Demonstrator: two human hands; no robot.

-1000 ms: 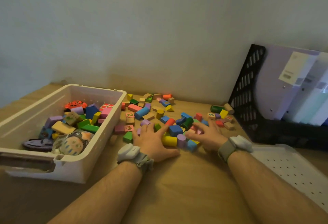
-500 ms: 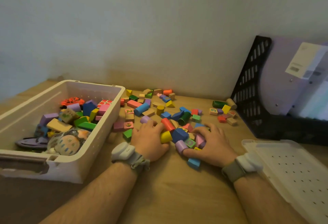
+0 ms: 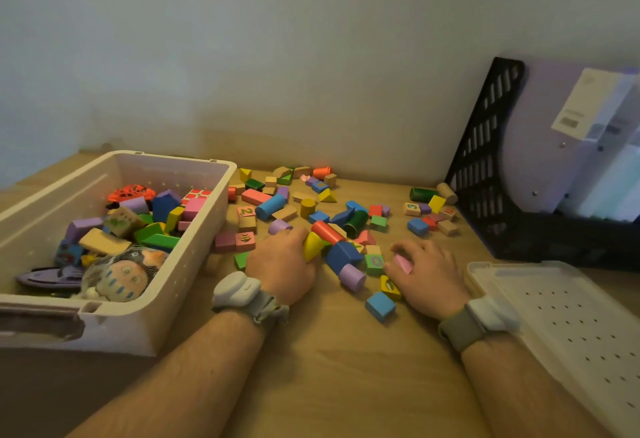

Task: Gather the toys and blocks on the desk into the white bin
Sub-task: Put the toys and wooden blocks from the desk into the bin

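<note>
Several coloured wooden blocks [image 3: 304, 209] lie scattered across the desk right of the white bin [image 3: 180, 274], which holds blocks, a purple toy boat and a netted doll. My left hand [image 3: 282, 264] curls around a yellow cylinder block [image 3: 311, 245] beside a red cylinder and a blue block [image 3: 343, 255]. My right hand [image 3: 424, 273] curls over a pink block [image 3: 403, 262], with a green number block, a lilac cylinder [image 3: 351, 278] and a light blue cube [image 3: 380, 306] close by.
A white perforated bin lid [image 3: 568, 326] lies flat at the right. Behind it a black mesh file holder [image 3: 485, 160] with folders stands against the wall. More blocks [image 3: 429, 212] sit near the holder's base. The wall bounds the desk's far edge.
Both hands have raked a clump of blocks toward me and closed around them; the left now grips the yellow cylinder, the right a pink block. A blue cube was left near my right wrist.
</note>
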